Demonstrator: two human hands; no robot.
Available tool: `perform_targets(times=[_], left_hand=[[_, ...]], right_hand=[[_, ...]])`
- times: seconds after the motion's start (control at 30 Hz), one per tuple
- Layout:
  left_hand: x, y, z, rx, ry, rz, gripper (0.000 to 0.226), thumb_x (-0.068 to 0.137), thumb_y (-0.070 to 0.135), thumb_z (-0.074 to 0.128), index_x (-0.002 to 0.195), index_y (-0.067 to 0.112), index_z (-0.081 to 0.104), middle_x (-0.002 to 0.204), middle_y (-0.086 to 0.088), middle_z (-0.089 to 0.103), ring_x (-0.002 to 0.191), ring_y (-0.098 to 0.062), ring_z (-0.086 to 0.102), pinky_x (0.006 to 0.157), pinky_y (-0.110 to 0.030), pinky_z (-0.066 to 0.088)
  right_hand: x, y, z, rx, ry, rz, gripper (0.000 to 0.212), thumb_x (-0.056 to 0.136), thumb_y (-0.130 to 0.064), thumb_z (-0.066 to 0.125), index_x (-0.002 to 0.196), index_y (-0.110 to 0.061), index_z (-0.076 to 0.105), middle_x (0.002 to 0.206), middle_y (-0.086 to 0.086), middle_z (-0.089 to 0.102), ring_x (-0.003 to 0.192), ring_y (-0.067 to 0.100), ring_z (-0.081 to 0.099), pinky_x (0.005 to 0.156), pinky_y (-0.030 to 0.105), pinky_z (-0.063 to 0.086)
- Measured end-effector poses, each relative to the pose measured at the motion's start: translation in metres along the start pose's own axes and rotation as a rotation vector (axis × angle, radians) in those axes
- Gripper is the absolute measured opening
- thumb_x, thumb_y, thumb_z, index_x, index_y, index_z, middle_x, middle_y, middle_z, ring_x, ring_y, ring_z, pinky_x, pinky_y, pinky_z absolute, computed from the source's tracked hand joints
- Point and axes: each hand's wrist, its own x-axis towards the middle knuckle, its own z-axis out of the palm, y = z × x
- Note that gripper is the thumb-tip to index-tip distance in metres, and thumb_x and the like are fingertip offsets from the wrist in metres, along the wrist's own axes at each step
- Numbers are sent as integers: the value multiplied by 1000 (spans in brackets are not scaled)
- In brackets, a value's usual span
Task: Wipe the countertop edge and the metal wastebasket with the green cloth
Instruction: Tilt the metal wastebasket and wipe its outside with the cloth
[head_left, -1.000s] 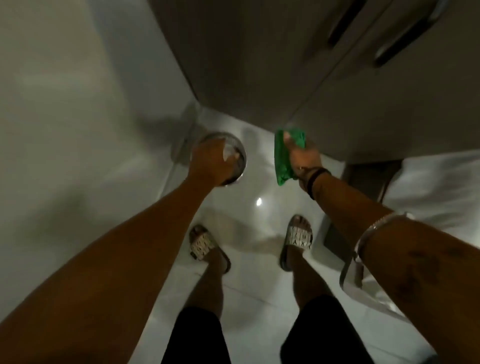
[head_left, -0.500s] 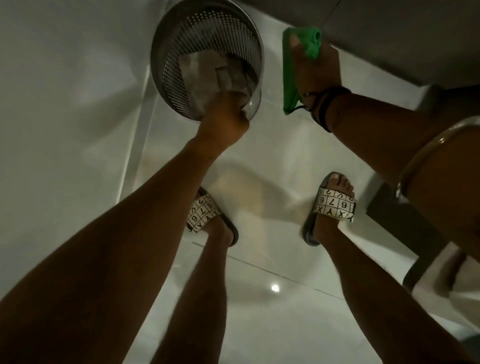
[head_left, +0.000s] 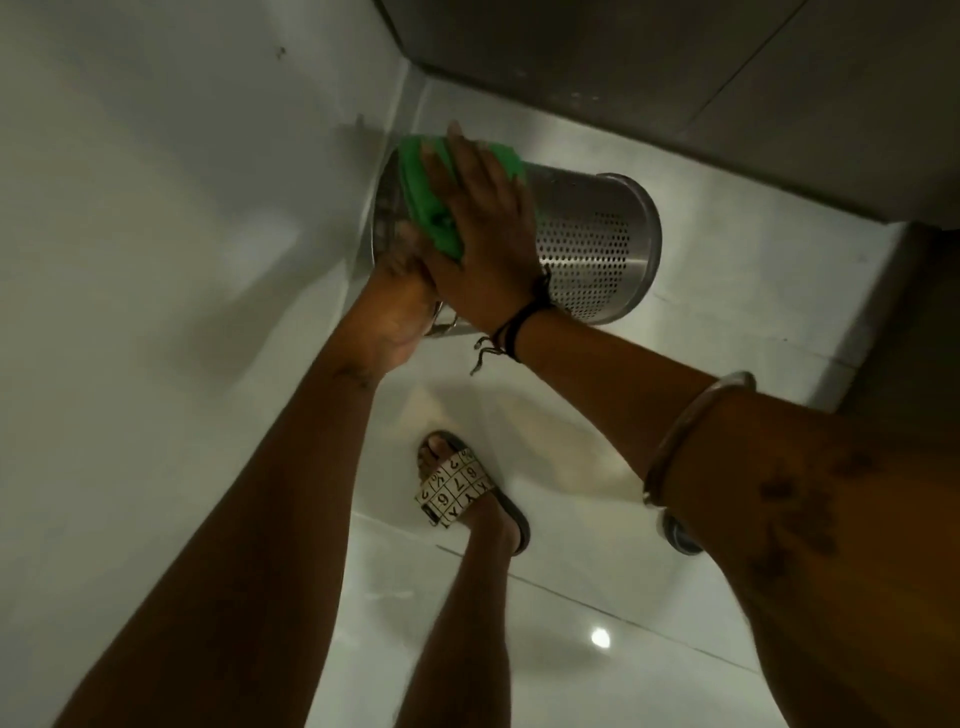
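Observation:
The perforated metal wastebasket (head_left: 592, 244) is tipped on its side in the floor corner, its closed base pointing right. My left hand (head_left: 397, 306) grips its rim at the lower left. My right hand (head_left: 483, 228) lies flat on the basket's side and presses the green cloth (head_left: 431, 202) against the metal near the rim. The cloth shows at both sides of the hand. The basket's opening is hidden behind my hands. The countertop edge is out of view.
A white wall (head_left: 156, 234) stands close on the left. Grey cabinet fronts (head_left: 675, 78) rise behind the basket. My sandalled foot (head_left: 457, 488) rests on the glossy white tiled floor (head_left: 597, 597) below the hands.
The basket stood upright with my left hand at its rim; now it is tipped over sideways. My right hand moved left with the cloth and now presses it on the basket.

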Motion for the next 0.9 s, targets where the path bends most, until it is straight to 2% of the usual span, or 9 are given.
perform_targets(times=[0.13,0.2,0.3,0.4,0.5,0.57,0.67,0.77,0.9], left_hand=[[-4,-29,-37,-77,-18,-42,51,88,-22,34,115,13,60,105,-1,72,100,-17,70,82,-30,57],[-9,-42,-49,-90,-38,-32,45,83,-18,45,112,11,64,108,-7,71,104,-25,68,87,-37,55],[-13,-50,-58,-224,65,-43,42,89,-4,50,127,10,59,116,-9,69,109,-29,65,89,-46,54],[-11,-56,-57,-171,141,-45,41,94,-1,47,132,9,55,122,-9,67,113,-28,64,91,-45,52],[-13,-58,-49,-134,127,2,43,92,-4,51,130,12,58,119,-6,70,114,-26,67,92,-43,56],[-15,-54,-41,-153,126,3,44,88,-4,56,128,14,61,113,-2,74,111,-25,69,91,-43,57],[-21,-53,-28,-114,103,-18,44,81,-9,58,121,8,63,111,-8,74,108,-27,69,97,-45,54],[-25,-57,-22,-103,89,-31,41,76,-18,47,100,8,66,99,-9,72,98,-26,66,89,-42,54],[-27,-55,-28,-221,44,-76,41,83,-16,51,103,15,69,100,-6,76,97,-25,72,82,-36,60]], right_hand=[[-5,16,44,-83,-12,-62,63,93,-48,45,148,-22,30,159,9,27,148,32,20,121,56,15],[-20,37,55,-125,-15,28,63,94,-50,42,149,-22,28,159,8,28,148,31,20,121,56,13],[-36,89,45,-165,27,182,64,94,-50,43,148,-19,30,158,10,28,148,34,21,120,58,14],[-29,142,21,-256,42,310,68,91,-59,30,147,-20,33,158,11,30,147,35,22,119,57,18],[-13,139,18,-194,21,385,63,92,-57,30,146,-25,33,158,7,29,147,32,21,118,57,16],[-5,105,22,-130,14,339,56,97,-50,34,147,-26,33,158,7,30,147,31,22,119,57,15],[-3,32,33,-49,-52,8,52,96,-46,37,144,-26,39,155,5,36,145,29,27,118,57,16],[-14,4,41,-25,-67,-212,56,91,-52,38,142,-28,41,153,5,40,144,31,29,118,60,16],[-51,58,43,-83,-41,-10,63,92,-54,32,146,-22,34,157,9,32,146,32,25,115,63,22]])
